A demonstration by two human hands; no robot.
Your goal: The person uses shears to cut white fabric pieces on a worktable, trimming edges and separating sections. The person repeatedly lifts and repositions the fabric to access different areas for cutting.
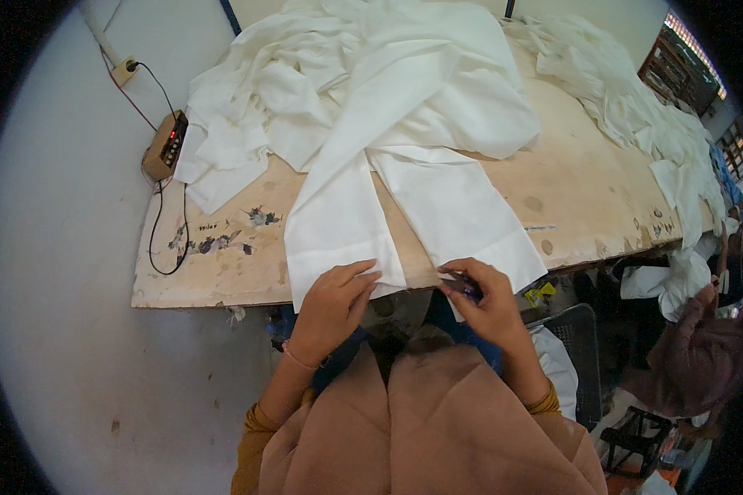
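The person's left hand (pixel 338 299) rests its fingertips at the lower edge of the left white cloth panel (pixel 337 214); the right hand (pixel 489 301) grips a small dark tool (pixel 462 285) — its exact kind unclear — beside the right white panel (pixel 458 202). Both panels run down from a rumpled white heap (pixel 305 91) on a stained wooden table (pixel 586 148). Another pale heap (pixel 627 95) lies rightward — near a person in maroon (pixel 693 363).

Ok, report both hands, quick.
Left hand: fingertips on the white cloth; grip unclear.
Right hand: closed around a small dark tool.
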